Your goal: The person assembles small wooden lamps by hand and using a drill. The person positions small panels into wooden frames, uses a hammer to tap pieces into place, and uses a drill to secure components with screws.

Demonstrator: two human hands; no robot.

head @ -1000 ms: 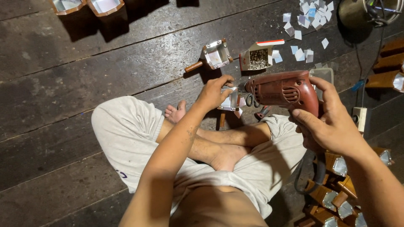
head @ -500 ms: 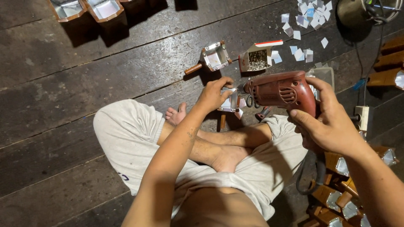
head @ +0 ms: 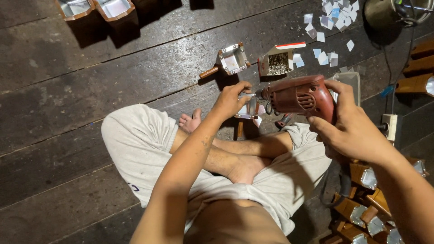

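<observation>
I sit cross-legged on a dark plank floor. My right hand (head: 350,129) grips a red electric drill (head: 298,96), held level with its nose pointing left. My left hand (head: 231,100) holds a small wooden piece lined with shiny metal (head: 249,110) right at the drill's tip, in front of my shins. The drill bit itself is hidden between hand and piece.
A similar metal-lined wooden cup with a handle (head: 230,59) and a small open box of screws (head: 276,63) lie just beyond. Cut metal squares (head: 327,20) are scattered at top right near a pot (head: 384,12). More finished pieces (head: 366,212) pile at my right; two larger ones (head: 95,8) stand top left.
The view has shifted slightly; both hands stay together at the workpiece with the drill pressed to it. No clear change in grip.
</observation>
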